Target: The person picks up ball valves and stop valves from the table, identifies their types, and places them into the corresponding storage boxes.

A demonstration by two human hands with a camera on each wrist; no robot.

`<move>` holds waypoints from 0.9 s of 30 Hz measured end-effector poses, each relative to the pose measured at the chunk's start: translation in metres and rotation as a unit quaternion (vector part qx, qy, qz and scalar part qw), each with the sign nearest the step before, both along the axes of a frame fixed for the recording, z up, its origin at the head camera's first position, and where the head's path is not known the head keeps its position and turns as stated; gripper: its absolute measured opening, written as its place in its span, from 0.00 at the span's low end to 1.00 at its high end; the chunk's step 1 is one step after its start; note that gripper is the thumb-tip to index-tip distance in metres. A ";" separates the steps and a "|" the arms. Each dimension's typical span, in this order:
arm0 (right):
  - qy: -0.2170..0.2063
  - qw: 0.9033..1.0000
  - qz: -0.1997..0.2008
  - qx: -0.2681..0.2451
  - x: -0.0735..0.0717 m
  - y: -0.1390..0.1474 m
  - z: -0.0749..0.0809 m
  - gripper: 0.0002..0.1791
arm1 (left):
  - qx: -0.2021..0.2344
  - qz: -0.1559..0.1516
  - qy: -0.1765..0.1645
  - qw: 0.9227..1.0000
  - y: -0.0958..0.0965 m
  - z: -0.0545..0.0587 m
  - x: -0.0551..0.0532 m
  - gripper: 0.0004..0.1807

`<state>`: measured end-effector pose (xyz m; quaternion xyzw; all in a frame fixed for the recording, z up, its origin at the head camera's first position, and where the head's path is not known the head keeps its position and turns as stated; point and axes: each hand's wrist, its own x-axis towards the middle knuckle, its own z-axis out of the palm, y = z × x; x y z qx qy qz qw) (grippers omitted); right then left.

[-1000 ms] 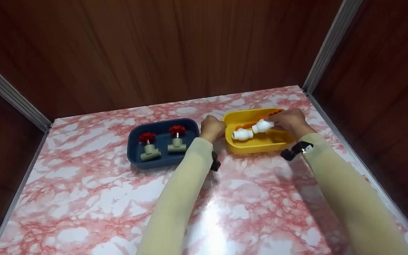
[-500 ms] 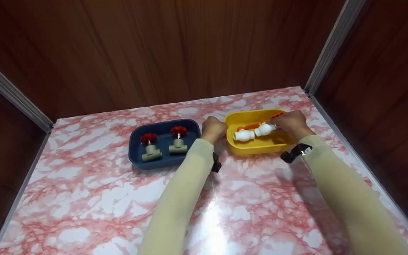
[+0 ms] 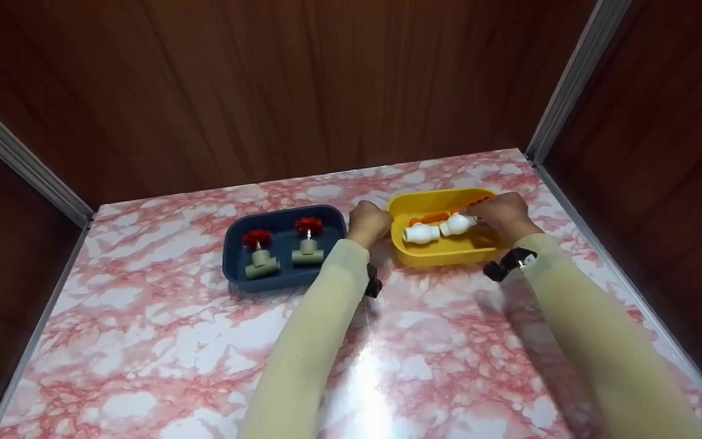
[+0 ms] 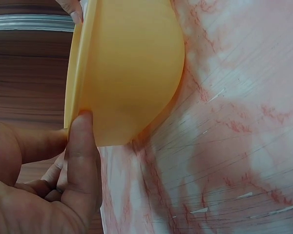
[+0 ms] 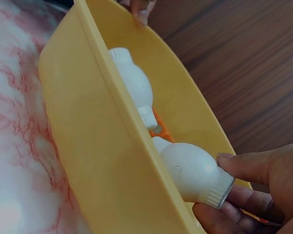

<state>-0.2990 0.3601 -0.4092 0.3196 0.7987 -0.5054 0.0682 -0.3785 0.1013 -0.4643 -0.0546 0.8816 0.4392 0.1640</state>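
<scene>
A yellow bin [image 3: 430, 258] holds two white plastic ball valves with orange handles. My left hand [image 3: 369, 221] pinches the bin's left rim; in the left wrist view, the thumb and a finger [image 4: 80, 151] lie on either side of the wall. Inside the bin, the left valve [image 3: 421, 233] lies free of both hands. My right hand [image 3: 500, 213] grips the other valve [image 5: 190, 170] by its ribbed end, thumb on one side and fingers below. An orange handle [image 3: 433, 217] shows behind the white bodies, partly hidden.
Left of the bin stands a dark blue bin [image 3: 284, 281] with two beige tee-shaped valves [image 3: 261, 263] topped by red handwheels [image 3: 256, 238]. Both bins sit on a red-and-white marbled table [image 3: 205, 341]. Brown wood-grain panels [image 3: 302, 91] enclose the back and sides.
The valve in my right hand has come down slightly and lies flatter, near the other valve. My left hand keeps its pinch on the rim. The head view has shifted slightly.
</scene>
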 end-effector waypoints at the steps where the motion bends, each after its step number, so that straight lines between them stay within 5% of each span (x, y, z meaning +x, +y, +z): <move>1: 0.001 1.000 -0.002 -0.001 0.000 0.000 0.000 0.35 | -0.001 -0.002 -0.001 1.000 0.000 0.001 0.000 0.05; 17: 0.008 1.000 0.015 0.022 0.009 -0.005 0.002 0.37 | 0.014 -0.015 -0.018 1.000 -0.002 0.016 0.006 0.05; 27: 0.017 0.999 0.030 0.034 0.014 -0.012 -0.006 0.35 | 0.010 -0.011 0.007 1.000 -0.001 0.000 -0.001 0.06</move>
